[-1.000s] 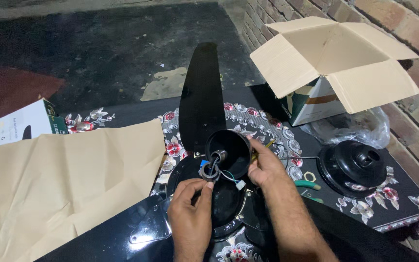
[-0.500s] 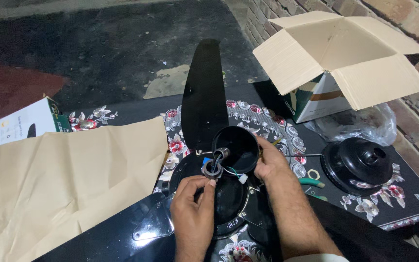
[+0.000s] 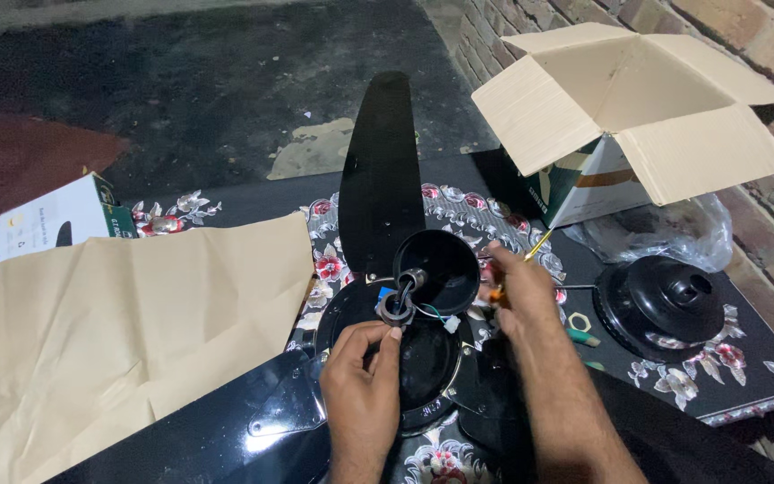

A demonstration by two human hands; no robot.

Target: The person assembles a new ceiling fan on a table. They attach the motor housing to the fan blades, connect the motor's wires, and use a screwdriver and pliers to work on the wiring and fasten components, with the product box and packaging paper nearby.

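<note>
- The open cardboard box [image 3: 647, 108] stands at the brick wall; its contents cannot be seen.
- The left hand [image 3: 362, 381] pinches the wire bundle [image 3: 398, 305] atop the black fan motor [image 3: 414, 358].
- The right hand [image 3: 521, 296] is closed around a yellow screwdriver [image 3: 537, 244] beside the black canopy cup [image 3: 436, 260].
- Brown paper [image 3: 118, 332] lies to the left, a second black cover [image 3: 665, 300] to the right.

An open cardboard box [image 3: 638, 108] stands by the red brick wall [image 3: 745, 36]; crumpled brown paper [image 3: 127, 332] lies left, perhaps wrapping.
</note>
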